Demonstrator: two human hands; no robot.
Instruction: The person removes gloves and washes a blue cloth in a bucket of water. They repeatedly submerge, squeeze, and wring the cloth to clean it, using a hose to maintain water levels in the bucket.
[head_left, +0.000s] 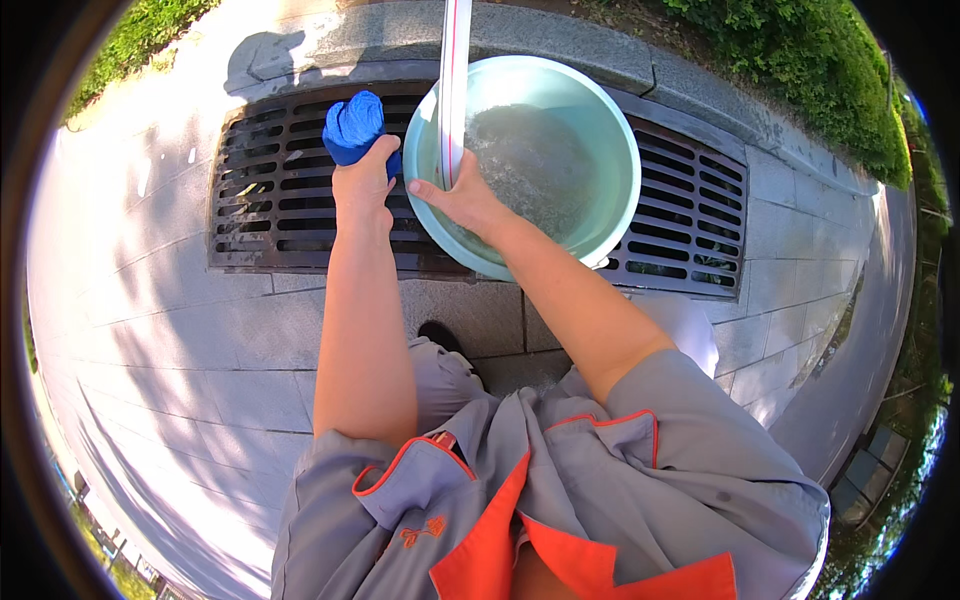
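Observation:
My left hand (367, 169) is closed around a bunched blue cloth (354, 124), held over the grate to the left of the bucket. My right hand (465, 196) grips the lower end of a long white bar (454, 82) with a thin red stripe and dark lines. The bar runs up out of the top of the view. That hand is over the near left side of a pale green plastic bucket (619, 180), its thumb pointing left across the rim. Murky greyish water (532, 165) lies inside the bucket.
The bucket stands on a metal drain grate (679, 210) set in stone paving (247, 322). A stone curb (555, 37) runs behind it, with green hedges (810, 75) beyond. A dark shoe (441, 335) is just in front of the grate. A road (847, 360) curves along the right.

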